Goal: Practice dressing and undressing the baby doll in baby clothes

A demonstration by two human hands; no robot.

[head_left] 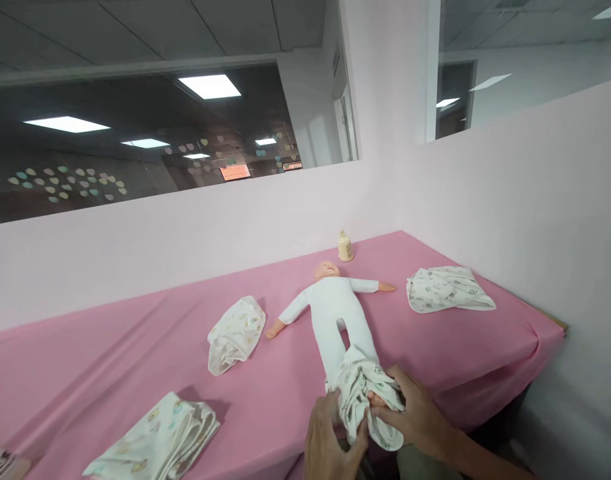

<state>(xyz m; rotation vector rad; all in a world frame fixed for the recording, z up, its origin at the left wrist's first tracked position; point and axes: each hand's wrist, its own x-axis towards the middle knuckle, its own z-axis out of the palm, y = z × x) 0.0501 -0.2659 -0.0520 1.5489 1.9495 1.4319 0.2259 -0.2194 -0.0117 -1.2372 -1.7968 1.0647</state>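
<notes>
While the left hand (330,430) and right hand (412,408) both grasp the bunched printed baby garment (360,377) over the lower legs of the baby doll (338,303) near the edge of the pink-covered table (280,400), its cloth should handle light and floppy, best held by gathered edges.

The bunched garment (358,377) is white with small dark prints; the doll's suit (338,303) is plain white. White too are the right-hand garment (448,290), printed greyish, and the folded cloth (152,440), patterned yellow and teal. The bench cover (275,427) is solid pink, the bottle (344,249) cream.
</notes>
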